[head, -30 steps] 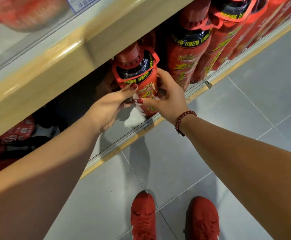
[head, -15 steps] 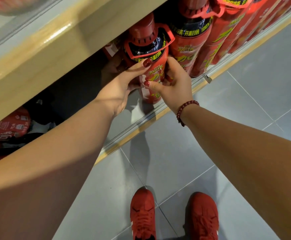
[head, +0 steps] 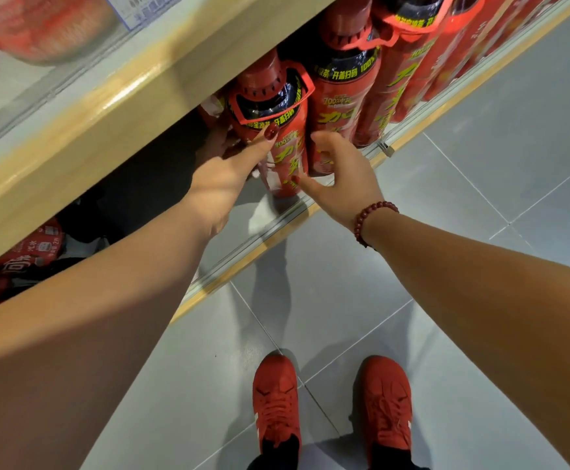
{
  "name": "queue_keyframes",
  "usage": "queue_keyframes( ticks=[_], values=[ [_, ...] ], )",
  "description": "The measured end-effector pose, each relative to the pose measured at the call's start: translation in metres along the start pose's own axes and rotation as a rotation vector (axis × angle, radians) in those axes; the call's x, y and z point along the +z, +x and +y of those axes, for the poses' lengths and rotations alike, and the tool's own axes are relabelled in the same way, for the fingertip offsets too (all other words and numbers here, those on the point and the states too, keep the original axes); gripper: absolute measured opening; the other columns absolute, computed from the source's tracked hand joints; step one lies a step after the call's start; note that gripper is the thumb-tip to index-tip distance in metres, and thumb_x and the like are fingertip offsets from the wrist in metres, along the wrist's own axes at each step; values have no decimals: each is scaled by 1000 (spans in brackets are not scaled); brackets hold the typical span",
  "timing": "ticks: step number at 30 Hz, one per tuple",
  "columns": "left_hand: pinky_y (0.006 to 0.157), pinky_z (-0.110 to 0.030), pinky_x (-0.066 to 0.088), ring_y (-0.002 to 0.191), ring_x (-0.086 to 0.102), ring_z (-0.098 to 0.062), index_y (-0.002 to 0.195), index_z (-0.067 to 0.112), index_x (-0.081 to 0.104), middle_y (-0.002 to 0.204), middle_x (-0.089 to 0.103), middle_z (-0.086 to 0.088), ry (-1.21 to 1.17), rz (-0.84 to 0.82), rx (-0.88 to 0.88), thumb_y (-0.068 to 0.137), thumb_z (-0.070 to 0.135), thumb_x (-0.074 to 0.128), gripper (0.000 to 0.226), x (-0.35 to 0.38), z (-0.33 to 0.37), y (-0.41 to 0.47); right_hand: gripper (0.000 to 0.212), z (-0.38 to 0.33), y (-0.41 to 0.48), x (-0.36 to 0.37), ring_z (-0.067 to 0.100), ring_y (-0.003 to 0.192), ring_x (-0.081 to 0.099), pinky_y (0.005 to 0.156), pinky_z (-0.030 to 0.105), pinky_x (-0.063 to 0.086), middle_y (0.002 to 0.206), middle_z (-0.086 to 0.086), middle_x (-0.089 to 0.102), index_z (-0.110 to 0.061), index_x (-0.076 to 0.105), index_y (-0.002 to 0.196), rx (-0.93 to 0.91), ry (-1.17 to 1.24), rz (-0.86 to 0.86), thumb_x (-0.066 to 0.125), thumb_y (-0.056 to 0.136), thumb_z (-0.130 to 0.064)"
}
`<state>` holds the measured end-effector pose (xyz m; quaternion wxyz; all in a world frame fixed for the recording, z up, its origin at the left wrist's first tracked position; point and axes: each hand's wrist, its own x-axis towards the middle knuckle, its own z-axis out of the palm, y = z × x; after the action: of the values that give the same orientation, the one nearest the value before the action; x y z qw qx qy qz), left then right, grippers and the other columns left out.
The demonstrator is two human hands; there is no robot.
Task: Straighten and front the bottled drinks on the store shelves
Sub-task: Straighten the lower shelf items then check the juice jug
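A red bottle (head: 288, 154) with yellow-green lettering, dark liquid and a red cap stands upright at the front of the low shelf (head: 277, 222). It is close against the left end of a row of like red bottles (head: 343, 96). My left hand (head: 222, 178) grips it from the left, thumb on the label and fingers hidden behind it. My right hand (head: 341, 178) is at its right side with fingers spread and loose. Only the thumb tip is at the bottle's lower edge.
The wooden front of the shelf above (head: 107, 130) overhangs the bottle tops. Red-labelled bottles (head: 22, 262) sit in the dark left part of the low shelf. A grey tiled floor (head: 480, 198) lies below, with my red shoes (head: 277, 401) on it.
The held bottle has slid right, up against the row. My right hand has loosened from a grip on it to spread fingers. My left hand keeps hold.
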<state>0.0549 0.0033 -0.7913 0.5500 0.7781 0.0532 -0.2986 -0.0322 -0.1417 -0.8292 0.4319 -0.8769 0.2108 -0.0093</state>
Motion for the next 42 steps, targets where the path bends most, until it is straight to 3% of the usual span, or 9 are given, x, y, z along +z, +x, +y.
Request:
queue_keyframes(
  ticks=[5, 8, 11, 15, 18, 26, 33, 37, 42],
  values=[
    [105, -33, 44, 118, 57, -14, 128, 17, 57, 125, 63, 1, 241, 39, 44, 82, 30, 74, 51, -4, -2, -29, 65, 9, -38, -57, 29, 128, 44, 106, 41, 36, 142, 8, 48, -14, 42, 141, -62, -441, -98, 65, 87, -42],
    [98, -33, 43, 116, 53, -18, 126, 16, 57, 123, 59, -2, 584, -9, 169, 85, 28, 70, 44, 1, 3, -55, 68, 6, -63, -98, 31, 134, 38, 110, 43, 30, 150, 9, 41, -15, 39, 144, -8, -527, -71, 64, 87, -44],
    [86, -17, 35, 106, 52, -14, 119, 14, 61, 114, 60, 0, 778, -151, 346, 83, 26, 72, 40, 20, 22, -85, 70, -1, -91, -138, 31, 138, 34, 114, 43, 26, 154, 8, 35, -16, 36, 145, 55, -592, -58, 62, 88, -46],
    [103, -39, 38, 121, 50, -30, 133, 7, 53, 132, 56, -13, 1017, -395, 560, 83, 32, 72, 59, 57, 73, -122, 70, -20, -135, -200, 31, 140, 33, 115, 41, 23, 155, 9, 34, -16, 38, 145, 110, -669, -8, 62, 87, -47],
    [106, -39, 34, 127, 45, -31, 138, 11, 48, 141, 50, -10, 1149, -496, 716, 81, 36, 71, 67, 83, 121, -152, 70, -40, -168, -246, 33, 138, 35, 114, 42, 27, 154, 10, 35, -15, 39, 144, 163, -705, -2, 62, 87, -48],
    [105, -43, 36, 130, 42, -31, 141, 14, 44, 144, 48, -10, 1403, -497, 1062, 81, 44, 67, 71, 140, 238, -256, 69, -102, -258, -384, 32, 138, 33, 114, 42, 26, 153, 10, 35, -15, 41, 143, 267, -666, 181, 65, 86, -44],
    [107, -40, 33, 139, 33, -27, 146, 18, 35, 151, 37, -11, 1577, -516, 1231, 85, 48, 59, 72, 206, 302, -336, 66, -120, -316, -481, 29, 142, 28, 116, 39, 23, 153, 7, 35, -16, 39, 143, 298, -645, 279, 63, 87, -43],
    [102, -39, 39, 131, 41, -26, 141, 19, 39, 142, 45, -8, 1474, -468, 1319, 83, 48, 61, 68, 260, 352, -371, 67, -117, -339, -530, 28, 143, 27, 118, 40, 21, 154, 8, 34, -16, 38, 143, 316, -675, 290, 64, 87, -41],
    [108, -40, 30, 137, 33, -27, 143, 19, 35, 149, 38, -9, 1492, -465, 1387, 84, 46, 62, 70, 309, 398, -381, 69, -103, -341, -584, 29, 145, 22, 118, 40, 16, 156, 9, 29, -14, 33, 145, 353, -711, 326, 63, 88, -40]
  ],
)
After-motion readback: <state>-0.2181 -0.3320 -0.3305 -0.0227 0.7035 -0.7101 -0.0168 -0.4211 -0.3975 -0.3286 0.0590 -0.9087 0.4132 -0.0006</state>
